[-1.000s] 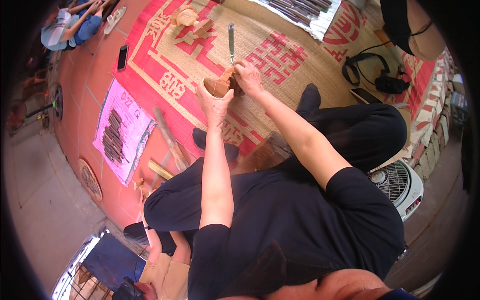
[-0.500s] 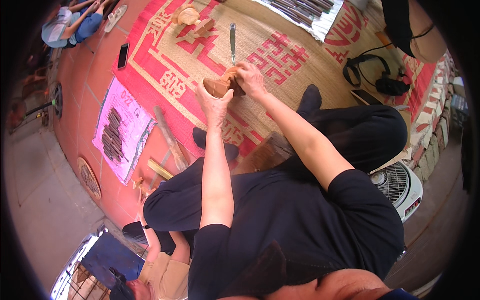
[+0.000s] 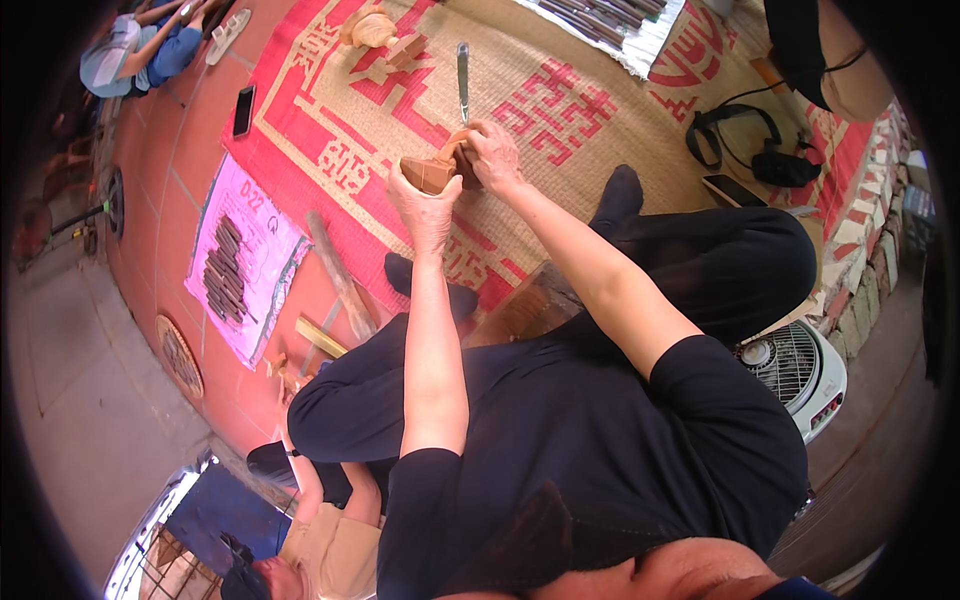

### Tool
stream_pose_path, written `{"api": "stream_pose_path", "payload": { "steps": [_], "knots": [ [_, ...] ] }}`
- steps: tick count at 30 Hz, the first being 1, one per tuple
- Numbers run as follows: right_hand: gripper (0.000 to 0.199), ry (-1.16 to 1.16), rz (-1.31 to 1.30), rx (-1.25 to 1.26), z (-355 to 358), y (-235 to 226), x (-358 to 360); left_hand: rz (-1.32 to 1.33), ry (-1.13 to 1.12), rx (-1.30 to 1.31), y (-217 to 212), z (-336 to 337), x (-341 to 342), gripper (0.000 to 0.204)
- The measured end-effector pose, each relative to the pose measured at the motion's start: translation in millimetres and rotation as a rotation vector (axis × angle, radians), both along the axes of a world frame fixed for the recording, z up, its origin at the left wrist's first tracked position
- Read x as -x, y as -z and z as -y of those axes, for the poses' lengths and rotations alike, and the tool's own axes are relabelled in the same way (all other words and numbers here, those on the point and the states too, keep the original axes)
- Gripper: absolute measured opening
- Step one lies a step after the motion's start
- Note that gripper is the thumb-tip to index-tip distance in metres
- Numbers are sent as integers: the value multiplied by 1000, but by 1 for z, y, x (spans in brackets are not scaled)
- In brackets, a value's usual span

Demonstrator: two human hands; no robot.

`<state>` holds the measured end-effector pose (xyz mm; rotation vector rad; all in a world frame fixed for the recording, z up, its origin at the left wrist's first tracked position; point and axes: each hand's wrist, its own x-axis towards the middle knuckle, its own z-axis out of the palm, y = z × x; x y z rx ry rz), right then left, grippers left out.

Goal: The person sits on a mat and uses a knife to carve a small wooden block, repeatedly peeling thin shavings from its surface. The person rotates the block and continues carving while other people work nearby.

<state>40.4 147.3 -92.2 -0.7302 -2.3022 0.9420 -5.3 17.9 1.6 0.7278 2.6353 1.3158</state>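
Note:
My left hand (image 3: 424,210) is closed around a brown carved wooden piece (image 3: 428,175) with a flat-faced block end. A lighter curved part of the piece rises toward my right hand (image 3: 494,156). The fingers of that hand are closed on its far side, over a dark part in shadow that I cannot make out. Just beyond both hands, a slim metal-bladed tool (image 3: 463,80) lies on the patterned straw mat (image 3: 400,120). Farther off on the mat are a pale rounded wood carving (image 3: 372,28) and a small brown wooden block (image 3: 406,50).
Dark sticks lie on a pink sheet (image 3: 250,205) at left and on a white sheet (image 3: 640,60) at the far edge. A phone (image 3: 243,111), a wooden stick (image 3: 342,280), a black strapped bag (image 3: 785,170) and a fan (image 3: 790,375) surround me. Another person (image 3: 330,535) sits lower left.
Both hands have shifted slightly left and away with the wooden piece, which has tilted a little. More of its curved part now shows between my hands.

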Motion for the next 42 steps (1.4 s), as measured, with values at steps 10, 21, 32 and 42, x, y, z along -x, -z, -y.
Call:
{"api": "stream_pose_path", "payload": {
  "steps": [10, 21, 32, 42],
  "knots": [
    [20, 82, 44, 94, -5, -18, 3, -64, -2, 53, -6, -5, -1, 83],
    [20, -37, 67, -4, -5, -5, -21, -79, -8, 28, -1, -1, 0, 82],
    [21, -53, 53, -42, 5, 5, -16, -73, -16, 1, 0, -1, 1, 83],
    [18, -73, 25, -95, -1, 4, -12, -106, -21, 4, 1, -2, -2, 83]
  ]
}}
